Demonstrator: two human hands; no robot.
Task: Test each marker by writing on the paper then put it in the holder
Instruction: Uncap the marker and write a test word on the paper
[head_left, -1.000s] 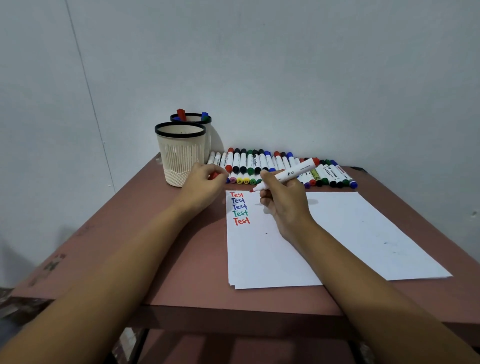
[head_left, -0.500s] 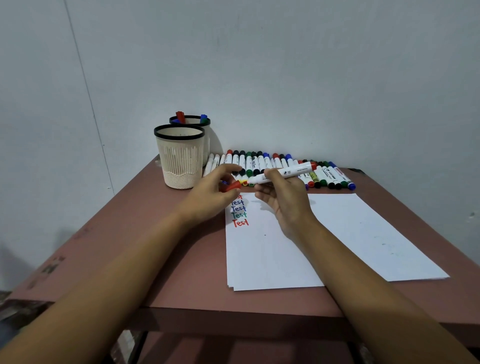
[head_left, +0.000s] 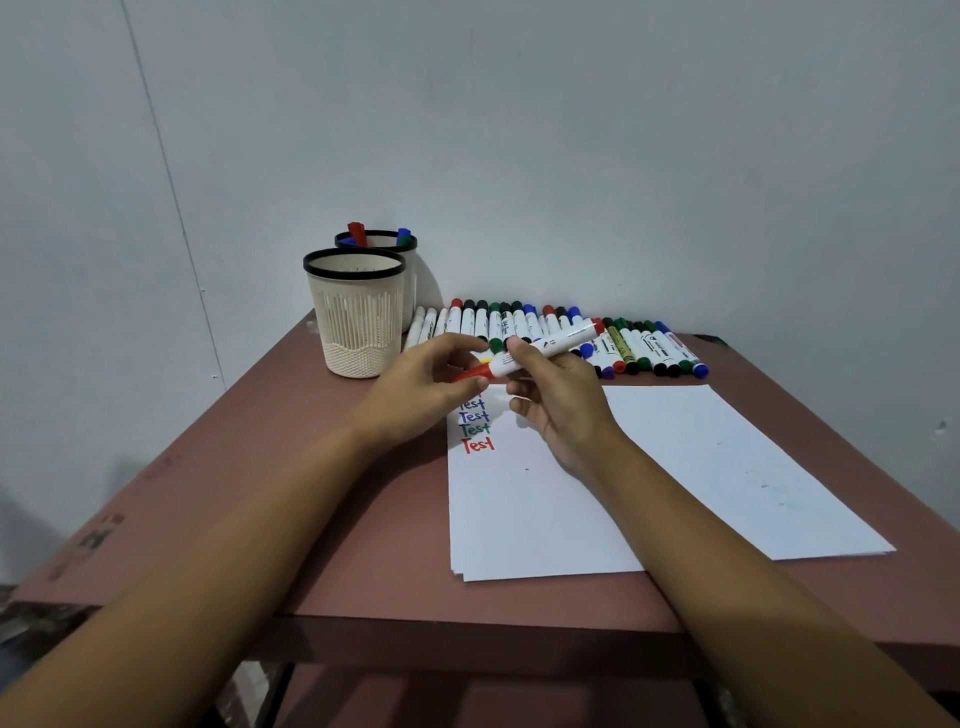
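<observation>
Tabletop (head_left: 322, 519), reddish brown, set against a pale wall.

Far left: cream holder (head_left: 356, 317) with a black rim, upright. Its inside is not visible. Second holder (head_left: 409, 270) just behind it; red and blue marker ends stick out above its rim.

Left hand (head_left: 415, 387) raised over the paper's top left corner. Thumb and fingers (head_left: 470, 344) are curled in and pinch the red cap (head_left: 471, 372) at the marker's left end. Cannot tell whether the cap is pushed fully home.

Marker (head_left: 543, 349): white barrel, red at both ends, held off the tabletop, nearly level, right end tilted up towards the wall.

Right hand (head_left: 563, 405) grips the barrel from below, its fingers wrapped round the middle.

Behind both hands: row of markers (head_left: 636, 353) lying side by side along the wall edge, with red, black, green and blue caps.

Paper (head_left: 701, 467), a white stack on the right half of the tabletop. "Test" (head_left: 475, 430) is written several times down its top left corner in blue, green and red; the top lines are hidden by the left hand.
</observation>
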